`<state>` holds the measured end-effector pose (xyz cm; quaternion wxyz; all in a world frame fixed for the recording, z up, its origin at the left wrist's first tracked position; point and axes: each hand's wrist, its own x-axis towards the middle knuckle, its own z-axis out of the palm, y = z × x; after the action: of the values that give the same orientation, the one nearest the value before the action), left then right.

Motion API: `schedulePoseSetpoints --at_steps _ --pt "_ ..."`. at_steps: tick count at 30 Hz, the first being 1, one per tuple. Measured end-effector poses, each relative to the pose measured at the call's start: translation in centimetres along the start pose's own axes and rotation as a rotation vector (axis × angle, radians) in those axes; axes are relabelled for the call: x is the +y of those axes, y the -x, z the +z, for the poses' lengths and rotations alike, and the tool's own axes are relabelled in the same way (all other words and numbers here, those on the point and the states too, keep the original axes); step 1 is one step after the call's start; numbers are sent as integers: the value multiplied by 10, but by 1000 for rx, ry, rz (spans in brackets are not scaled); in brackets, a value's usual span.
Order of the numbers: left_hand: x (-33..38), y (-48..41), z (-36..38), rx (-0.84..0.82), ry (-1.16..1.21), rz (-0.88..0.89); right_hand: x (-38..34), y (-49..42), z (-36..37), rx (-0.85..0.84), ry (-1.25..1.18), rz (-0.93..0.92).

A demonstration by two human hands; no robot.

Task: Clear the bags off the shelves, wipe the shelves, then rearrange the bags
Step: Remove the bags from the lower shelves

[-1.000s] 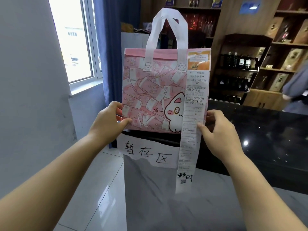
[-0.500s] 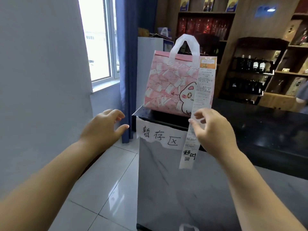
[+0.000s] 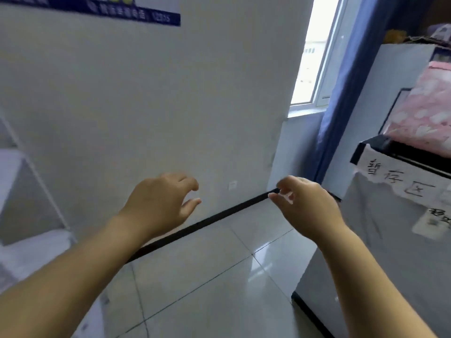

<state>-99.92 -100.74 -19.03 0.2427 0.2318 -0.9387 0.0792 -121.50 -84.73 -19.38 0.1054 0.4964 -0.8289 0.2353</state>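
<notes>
Head view: both hands hang in the air in front of a pale wall, and neither holds anything. The left hand (image 3: 162,203) is loose, fingers half curled and spread, thumb apart from them, touching nothing. The right hand (image 3: 306,208) is also empty, its fingers bent with the thumb and forefinger tips drawn close together but with nothing between them.

The pink bag (image 3: 423,113) sits at the far right on a black counter top (image 3: 373,148), well apart from both hands. The frame edge cuts it off, so only its left part shows; its print is blurred and the handles are out of sight. Just below the counter edge a white paper sign (image 3: 400,181) with handwritten characters hangs on the grey front panel (image 3: 390,252), and under it a smaller slip (image 3: 433,222) is too blurred to read.

At the far left a white shelf unit (image 3: 29,191) shows only as a slanted frame and a pale surface, much smeared. A blue-banded poster (image 3: 136,14) is cut off at the top, its lettering unreadable. Beyond the right hand stand a bright window (image 3: 314,57) and a blue curtain (image 3: 341,81). A black skirting strip (image 3: 207,224) runs along the foot of the wall above glossy floor tiles (image 3: 219,276), with both forearms crossing in front of it.
</notes>
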Motion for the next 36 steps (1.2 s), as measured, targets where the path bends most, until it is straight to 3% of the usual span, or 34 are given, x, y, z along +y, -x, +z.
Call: schedulePoseSetpoints --at_steps 7,12,21,36 --pt "-72 146 -72 -113 -170 -228 -144 15 50 -233 -102 -290" --pt "-108 237 -118 -101 -270 -450 -248 29 77 -365 -195 -518" --pt "-159 362 -189 -111 -447 -860 -421 64 104 -437 -308 -940" --pt "-285 500 -254 -69 -483 -1253 -662 97 157 -551 -386 -1230"
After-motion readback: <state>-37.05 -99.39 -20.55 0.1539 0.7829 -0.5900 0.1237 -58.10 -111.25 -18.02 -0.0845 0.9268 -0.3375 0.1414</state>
